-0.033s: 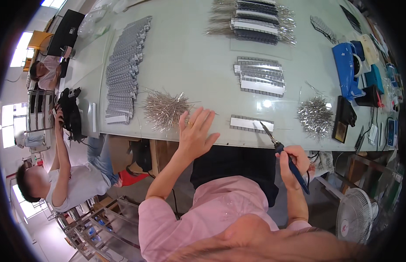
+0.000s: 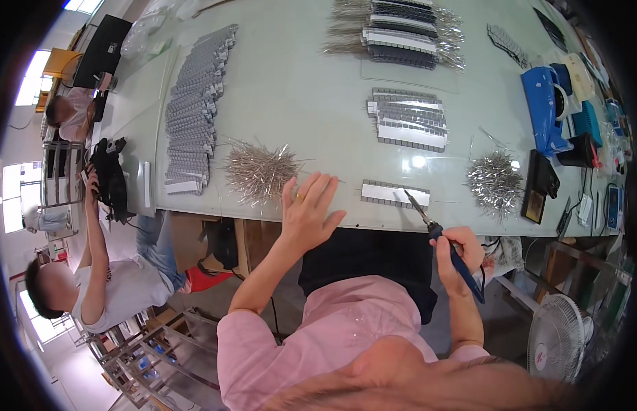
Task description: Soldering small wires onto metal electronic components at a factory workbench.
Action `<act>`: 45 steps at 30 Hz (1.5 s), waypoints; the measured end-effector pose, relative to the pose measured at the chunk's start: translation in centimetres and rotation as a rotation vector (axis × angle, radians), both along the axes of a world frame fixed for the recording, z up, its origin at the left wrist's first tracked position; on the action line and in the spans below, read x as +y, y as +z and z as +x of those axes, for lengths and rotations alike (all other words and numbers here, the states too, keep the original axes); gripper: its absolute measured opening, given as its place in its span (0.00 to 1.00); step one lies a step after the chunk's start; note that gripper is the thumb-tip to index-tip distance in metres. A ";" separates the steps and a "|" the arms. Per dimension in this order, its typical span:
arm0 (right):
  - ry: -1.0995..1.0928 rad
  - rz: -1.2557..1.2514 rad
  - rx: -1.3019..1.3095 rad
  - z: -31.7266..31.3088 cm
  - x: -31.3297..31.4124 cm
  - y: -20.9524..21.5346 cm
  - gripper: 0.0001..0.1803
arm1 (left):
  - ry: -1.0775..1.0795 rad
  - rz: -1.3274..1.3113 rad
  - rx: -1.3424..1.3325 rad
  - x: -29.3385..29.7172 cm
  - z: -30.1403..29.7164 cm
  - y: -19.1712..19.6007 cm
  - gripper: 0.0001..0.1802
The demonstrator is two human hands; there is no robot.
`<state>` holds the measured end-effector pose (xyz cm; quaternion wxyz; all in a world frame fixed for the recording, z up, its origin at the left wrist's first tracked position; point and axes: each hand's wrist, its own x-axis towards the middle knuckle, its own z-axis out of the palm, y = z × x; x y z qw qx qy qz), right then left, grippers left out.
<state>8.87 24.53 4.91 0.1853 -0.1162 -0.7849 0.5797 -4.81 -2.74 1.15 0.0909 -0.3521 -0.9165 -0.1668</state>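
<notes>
A soldering iron (image 2: pixel 457 264) with a dark blue handle is gripped in my right hand (image 2: pixel 462 250). Its metal tip reaches the upper face of a white and grey segmented strip (image 2: pixel 395 194) lying near the table's front edge. A thin wire (image 2: pixel 441 202) sticks out by the strip's right end. My left hand (image 2: pixel 309 209) rests open and palm down left of the strip, fingers stretched out. Beside its fingertips lies a loose pile of silvery wire pieces (image 2: pixel 258 171). A thin wire end shows past these fingertips; whether they touch it I cannot tell.
Similar strips lie in a small stack (image 2: pixel 409 130) and a long row (image 2: pixel 195 113). Farther back are strips with wires (image 2: pixel 402 34). Another wire pile (image 2: pixel 495 183), a dark stand (image 2: pixel 535 188) and a blue tape dispenser (image 2: pixel 543 113) occupy the right. A co-worker (image 2: pixel 120 284) sits left.
My right hand and the soldering iron have shifted slightly left, the tip sliding a little along the strip. My left hand has moved slightly toward me.
</notes>
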 end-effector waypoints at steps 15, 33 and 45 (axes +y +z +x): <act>0.166 0.223 0.008 -4.5 -3.7 0.8 0.09 | -0.051 0.070 -0.007 0.6 1.0 -1.3 0.32; 0.267 0.358 0.060 -6.5 -4.8 1.7 0.09 | -0.058 0.058 -0.001 0.7 0.9 -1.1 0.32; 0.119 -0.306 0.049 -3.7 -2.5 -2.2 0.06 | -0.269 0.270 0.135 3.0 3.8 -0.6 0.20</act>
